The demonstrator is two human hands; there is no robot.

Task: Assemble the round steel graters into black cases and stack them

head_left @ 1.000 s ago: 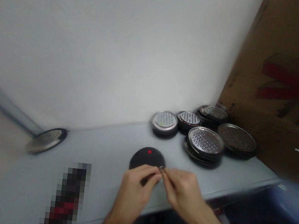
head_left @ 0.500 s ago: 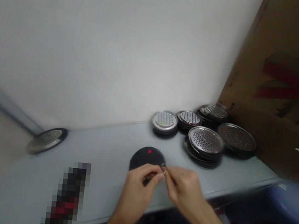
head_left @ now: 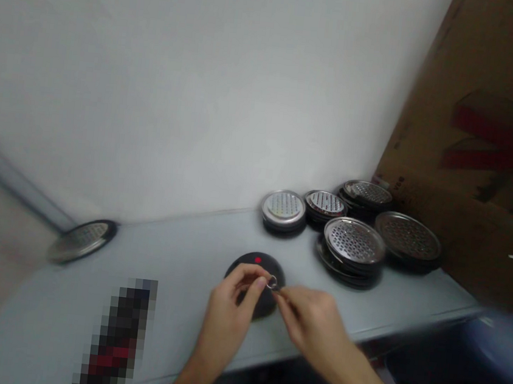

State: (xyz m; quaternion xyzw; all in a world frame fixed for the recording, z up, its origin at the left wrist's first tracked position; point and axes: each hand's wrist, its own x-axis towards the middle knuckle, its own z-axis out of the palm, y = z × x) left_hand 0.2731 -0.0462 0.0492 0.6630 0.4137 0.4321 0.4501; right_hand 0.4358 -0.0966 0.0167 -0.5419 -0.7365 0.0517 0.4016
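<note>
Between the fingertips of both hands is a small metal ring [head_left: 271, 282]. My left hand [head_left: 234, 303] pinches its left side with thumb and index finger. My right hand [head_left: 310, 317] is closed in a pinch at the ring's lower right; anything else inside those fingers is too small to make out. Below the hands a round black disc [head_left: 265, 306] with a red dot near its far edge lies on the table, partly covered by my left hand.
Stacks of round metal grater discs [head_left: 354, 242] with black undersides stand on the table [head_left: 176, 257] at the back right. Another grater disc [head_left: 84, 240] lies at the far left. A pixelated dark patch covers the front left. A cardboard box [head_left: 472, 147] rises at the right.
My left hand has moved slightly left and up, and its fingers have opened out around the ring. The ring shows more clearly now. My right hand has hardly moved.
</note>
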